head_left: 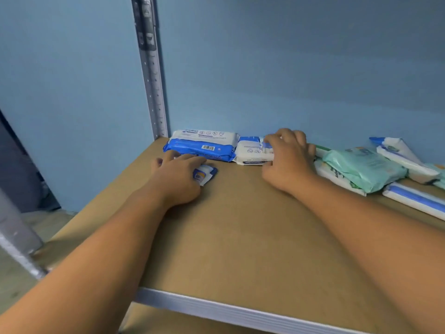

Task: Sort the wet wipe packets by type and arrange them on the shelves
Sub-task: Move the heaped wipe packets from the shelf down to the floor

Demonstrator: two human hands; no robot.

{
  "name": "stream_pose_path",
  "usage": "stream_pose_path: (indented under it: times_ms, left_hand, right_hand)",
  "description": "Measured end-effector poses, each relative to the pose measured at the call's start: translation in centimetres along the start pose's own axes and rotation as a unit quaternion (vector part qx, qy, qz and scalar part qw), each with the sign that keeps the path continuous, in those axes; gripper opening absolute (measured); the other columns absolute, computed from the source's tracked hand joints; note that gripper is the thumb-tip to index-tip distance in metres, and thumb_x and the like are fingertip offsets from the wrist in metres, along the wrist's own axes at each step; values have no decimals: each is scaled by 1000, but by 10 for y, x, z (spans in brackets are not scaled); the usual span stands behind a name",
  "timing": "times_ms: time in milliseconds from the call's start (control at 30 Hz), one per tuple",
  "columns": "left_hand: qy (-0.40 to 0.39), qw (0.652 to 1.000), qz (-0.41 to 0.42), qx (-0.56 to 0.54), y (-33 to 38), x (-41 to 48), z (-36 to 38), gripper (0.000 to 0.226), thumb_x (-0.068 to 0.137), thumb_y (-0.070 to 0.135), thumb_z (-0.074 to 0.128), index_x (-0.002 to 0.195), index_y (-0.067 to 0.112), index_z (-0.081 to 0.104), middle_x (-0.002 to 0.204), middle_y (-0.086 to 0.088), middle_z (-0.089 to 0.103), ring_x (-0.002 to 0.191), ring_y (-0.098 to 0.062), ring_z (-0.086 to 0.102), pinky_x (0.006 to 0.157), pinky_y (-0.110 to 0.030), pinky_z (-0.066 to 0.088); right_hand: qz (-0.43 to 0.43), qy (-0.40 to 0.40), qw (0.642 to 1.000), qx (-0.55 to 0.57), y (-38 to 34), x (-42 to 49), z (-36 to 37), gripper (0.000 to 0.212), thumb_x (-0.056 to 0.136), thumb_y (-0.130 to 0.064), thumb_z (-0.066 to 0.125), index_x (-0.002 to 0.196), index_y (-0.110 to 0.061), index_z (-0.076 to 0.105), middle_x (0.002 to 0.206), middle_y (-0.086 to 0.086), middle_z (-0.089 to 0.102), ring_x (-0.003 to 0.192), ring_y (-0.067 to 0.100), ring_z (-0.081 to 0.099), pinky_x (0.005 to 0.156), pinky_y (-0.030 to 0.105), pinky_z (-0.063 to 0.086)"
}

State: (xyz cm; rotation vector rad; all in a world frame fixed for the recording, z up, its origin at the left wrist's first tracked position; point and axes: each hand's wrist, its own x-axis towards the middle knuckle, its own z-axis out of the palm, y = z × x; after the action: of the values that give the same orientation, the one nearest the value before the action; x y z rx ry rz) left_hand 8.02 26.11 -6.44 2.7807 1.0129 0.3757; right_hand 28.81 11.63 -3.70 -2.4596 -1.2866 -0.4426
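Note:
On the brown shelf board (240, 232), a large blue-and-white wipe packet (202, 145) lies against the back wall at the left corner. To its right sits a smaller white-and-blue packet (252, 151), and my right hand (289, 160) grips its right end. My left hand (178, 177) rests palm down over a small blue-and-white packet (204, 174) just in front of the large one; only its right end shows. At the right lie a mint green packet (363, 167) and several white packets with blue stripes (409, 198), loosely piled.
A grey perforated metal upright (154, 80) stands at the back left corner. Another grey post (16, 242) is at the near left. The shelf's metal front edge (240, 309) runs along the bottom, with a lower board below. A blue wall backs the shelf.

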Motion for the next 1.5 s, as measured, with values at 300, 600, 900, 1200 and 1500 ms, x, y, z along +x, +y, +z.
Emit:
stream_pose_path:
  times_ms: [300, 600, 900, 1200, 1500]
  left_hand:
    - [69, 996, 39, -29, 0, -1, 2, 78, 70, 34, 41, 148, 39, 37, 137, 15, 52, 133, -20, 31, 99, -38, 19]
    - [106, 992, 54, -36, 10, -13, 2, 77, 75, 47, 51, 149, 30, 40, 131, 9, 58, 124, -21, 48, 100, -41, 27]
    - [82, 994, 54, -55, 47, -77, -23, 73, 76, 42, 51, 147, 35, 36, 135, 9, 55, 122, -22, 50, 98, -41, 34]
    - [132, 970, 31, -200, 84, -211, -36, 64, 74, 53, 64, 134, 36, 51, 117, 13, 61, 108, -20, 54, 93, -41, 43]
    - [-22, 976, -29, -213, 101, -367, 53, 69, 66, 46, 63, 134, 35, 50, 117, 7, 63, 105, -26, 58, 89, -44, 49]
  right_hand:
    - [67, -122, 984, -111, 0, 26, 2, 72, 76, -34, 60, 142, -29, 33, 132, -1, 40, 124, 29, 30, 93, 48, 26]
    - [-39, -150, 979, -135, -6, -12, -22, 51, 78, -36, 60, 127, -25, 52, 128, 0, 41, 123, 29, 34, 103, 46, 33]
    - [-63, -226, 950, -204, -9, -76, -91, 31, 83, -33, 63, 111, -24, 56, 121, 2, 54, 125, 27, 41, 106, 44, 35]
    - [-23, -188, 980, -55, -5, -193, -168, 41, 73, -46, 66, 109, -29, 56, 107, -4, 62, 93, 24, 59, 78, 36, 52]
    - [172, -215, 947, 163, 18, -385, -158, 40, 72, -52, 79, 101, -31, 64, 93, -7, 66, 82, 15, 65, 76, 35, 56]
